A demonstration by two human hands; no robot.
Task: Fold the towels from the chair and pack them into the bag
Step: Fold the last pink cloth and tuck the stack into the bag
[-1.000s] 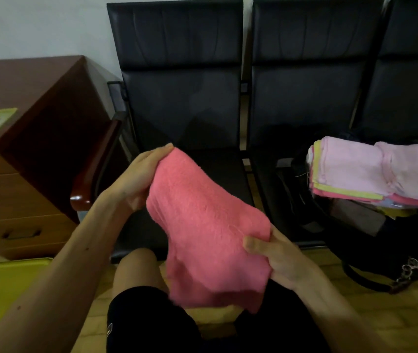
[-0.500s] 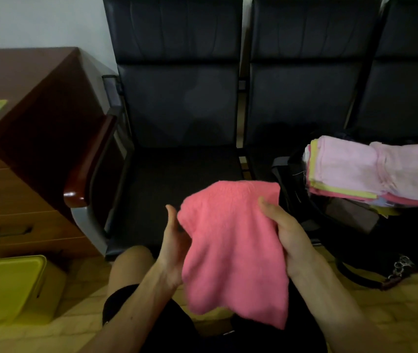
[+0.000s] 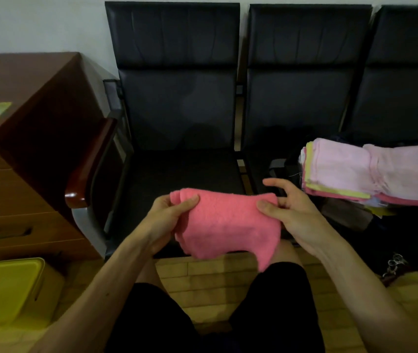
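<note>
Over my lap I'm pinching the pink towel (image 3: 224,226) by both top corners, left hand (image 3: 169,215) and right hand (image 3: 288,210), since it's soft, light and floppy.

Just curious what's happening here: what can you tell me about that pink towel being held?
The pink towel looks like soft, fuzzy cloth, plain coral pink. Folded over along its top edge, it hangs in the air before the black chair. The left hand pinches its top left corner, the right hand its top right; the bottom edge droops unevenly, lowest at the right.
</note>
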